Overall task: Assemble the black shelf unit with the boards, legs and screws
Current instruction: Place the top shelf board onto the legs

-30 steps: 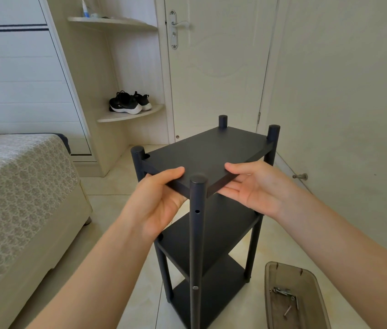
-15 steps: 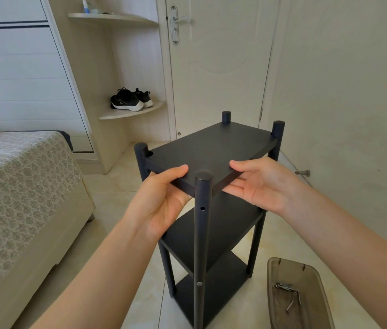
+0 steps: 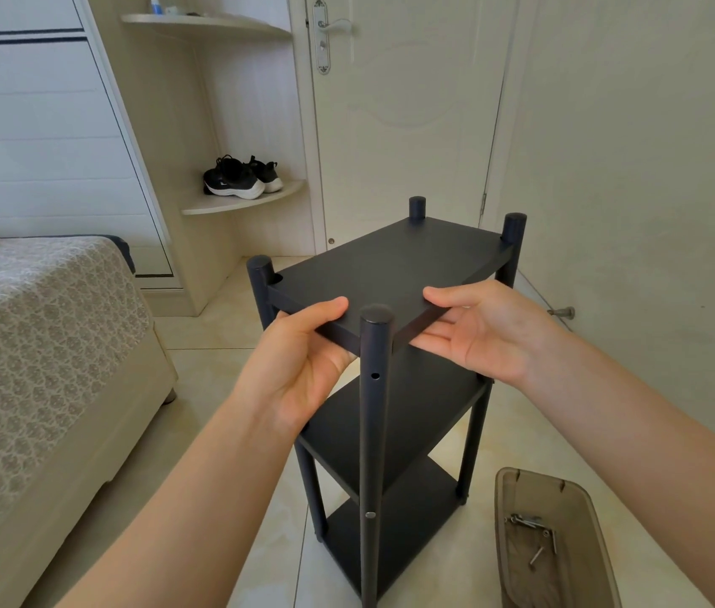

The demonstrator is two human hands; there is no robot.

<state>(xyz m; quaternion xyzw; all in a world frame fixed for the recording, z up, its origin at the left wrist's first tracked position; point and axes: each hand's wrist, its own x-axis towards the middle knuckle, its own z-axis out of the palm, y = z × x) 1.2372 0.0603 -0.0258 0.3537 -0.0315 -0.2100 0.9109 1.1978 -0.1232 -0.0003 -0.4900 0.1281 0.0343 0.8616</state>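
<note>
Pinching the top board [image 3: 391,265] beside its near corner, left hand [image 3: 303,362] and right hand [image 3: 483,331] keep thumbs on top, fingers [image 3: 434,340] underneath; grip unchanged since before.

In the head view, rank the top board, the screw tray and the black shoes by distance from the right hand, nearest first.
1. top board: the right hand pinches its near right edge.
2. screw tray: on the floor, below the hand.
3. black shoes: on the far corner shelf, to the left.

Your black shelf [image 3: 412,414] stands upright mid-frame, top board [image 3: 391,265] level between four legs [image 3: 374,432]; loose screws [image 3: 531,533] lie lower right.
</note>
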